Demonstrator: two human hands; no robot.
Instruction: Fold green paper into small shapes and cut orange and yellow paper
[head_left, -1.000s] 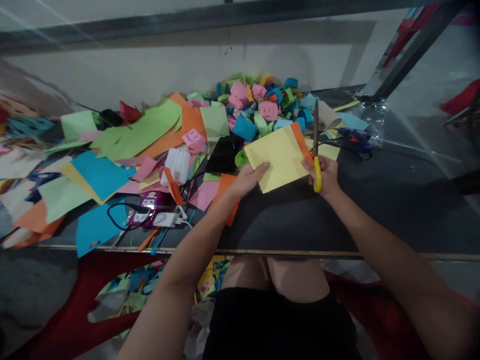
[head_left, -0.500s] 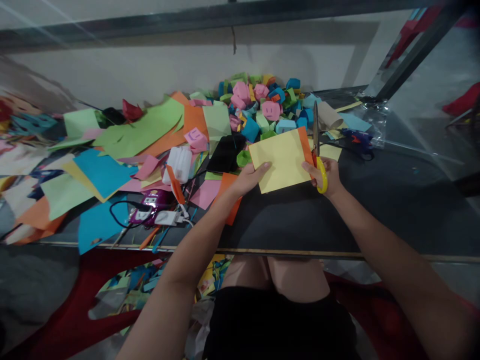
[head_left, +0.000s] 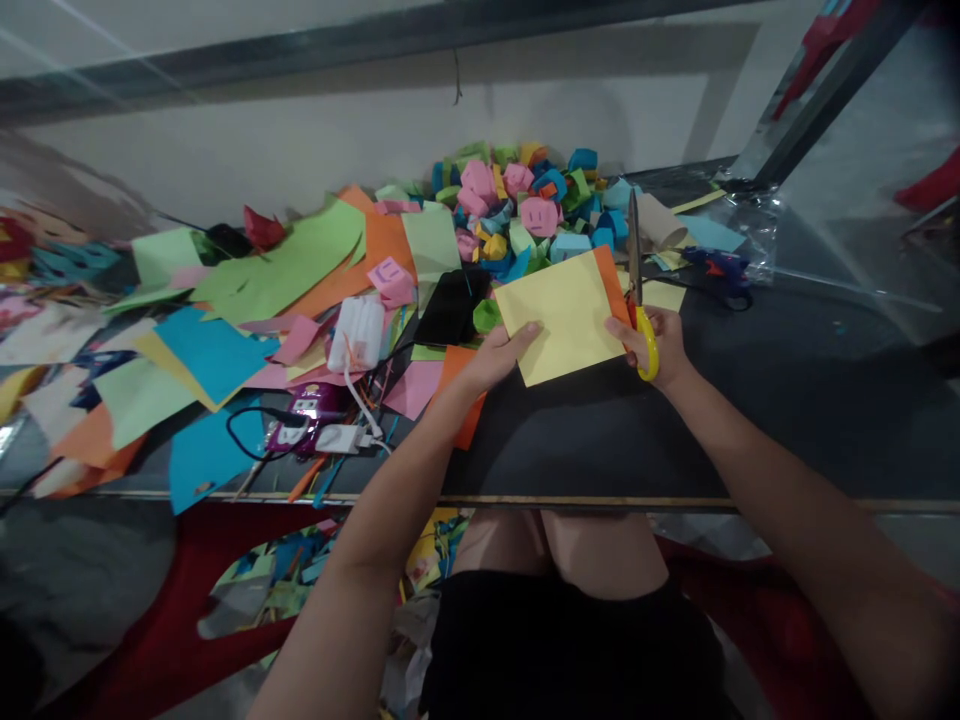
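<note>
In front of me, above the dark table, I hold a sheet of yellow paper (head_left: pixel 564 318) with an orange sheet (head_left: pixel 614 284) showing behind its right edge. My left hand (head_left: pixel 501 357) pinches the lower left side, thumb on top. At the right edge, my right hand (head_left: pixel 657 345) grips the paper between thumb and fingers. The same hand carries scissors (head_left: pixel 646 345) with yellow handles, their blades pointing away from me and seemingly together. The fingers beneath the paper are hidden.
Folded paper pieces (head_left: pixel 540 215) are heaped at the back by the wall. Coloured sheets (head_left: pixel 210 355) cover the left side, with a black phone (head_left: pixel 451 308), a purple power strip (head_left: pixel 313 410) and a white charger (head_left: pixel 341 438). A cardboard tube (head_left: pixel 658 222) and a blue glue gun (head_left: pixel 716 268) lie right.
The view has shifted slightly. Both hands still hold the paper in nearly the same pose, and the scissors remain in my right hand.
</note>
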